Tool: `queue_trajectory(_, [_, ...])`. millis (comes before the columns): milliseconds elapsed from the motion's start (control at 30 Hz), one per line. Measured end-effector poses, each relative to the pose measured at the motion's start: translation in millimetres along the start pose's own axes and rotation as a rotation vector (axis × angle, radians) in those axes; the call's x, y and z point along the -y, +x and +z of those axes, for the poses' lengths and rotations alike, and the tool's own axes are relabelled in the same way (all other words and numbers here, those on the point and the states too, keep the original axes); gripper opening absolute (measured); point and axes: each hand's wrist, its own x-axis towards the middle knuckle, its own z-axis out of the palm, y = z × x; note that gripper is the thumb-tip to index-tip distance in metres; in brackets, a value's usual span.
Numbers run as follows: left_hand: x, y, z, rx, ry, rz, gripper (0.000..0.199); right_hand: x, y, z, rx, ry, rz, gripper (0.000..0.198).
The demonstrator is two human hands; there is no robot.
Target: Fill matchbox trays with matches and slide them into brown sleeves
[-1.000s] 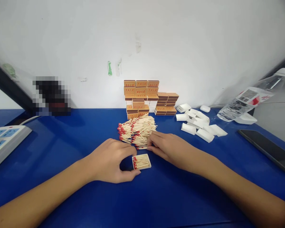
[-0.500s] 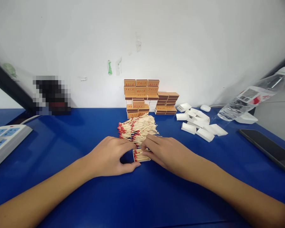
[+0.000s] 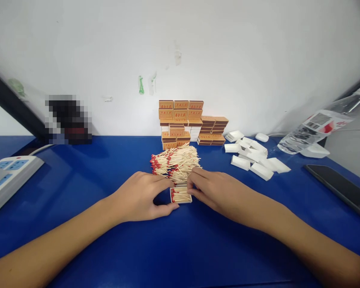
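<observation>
A small white matchbox tray (image 3: 191, 201) lies on the blue tabletop, with red-tipped matches (image 3: 180, 195) laid side by side in it, heads to the left. My left hand (image 3: 147, 196) grips the tray between thumb and index finger, along its front and back edges. At the tray's right end is my right hand (image 3: 208, 188), its fingertips pinched together; what they hold, if anything, is hidden. Just behind both hands spreads a large heap of loose matches (image 3: 180, 160), most heads pointing left.
Orange matchboxes (image 3: 180, 114) are stacked against the wall. White empty trays (image 3: 252, 154) lie scattered to their right, near a tilted water bottle (image 3: 315, 124) and a black phone (image 3: 339, 190). A power strip (image 3: 15, 180) sits at far left, a pixelated dark object (image 3: 69, 120) behind it.
My right hand has drawn back to the right from over the tray, uncovering more of the matches in it. My left hand keeps its grip. The whole view has shifted slightly.
</observation>
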Motion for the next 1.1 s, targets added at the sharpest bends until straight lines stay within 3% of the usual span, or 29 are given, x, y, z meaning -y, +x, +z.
queue_trajectory(133, [0.0,-1.0,1.6,-0.007,-0.02,-0.002,0.026,0.9,0.1,0.1,-0.05,-0.006,0.035,0.015])
queue_trajectory(300, [-0.4,-1.3,3.2,-0.013,-0.038,-0.002,0.023,3.7,3.4,7.3,-0.032,0.139,0.001,0.014])
queue_trajectory(500, [-2.3,-1.1,4.3,-0.006,-0.054,-0.003,0.025,-2.4,14.4,15.9,-0.309,0.144,0.041,0.016])
queue_trajectory(767, [-4.5,-0.4,3.5,0.026,-0.05,-0.021,0.027,8.6,40.2,11.9,-0.123,-0.156,0.111,0.016])
queue_trajectory(1100, [-3.8,-0.5,1.5,0.023,-0.045,-0.011,0.026,2.1,32.0,6.3,-0.018,-0.27,0.146,0.012])
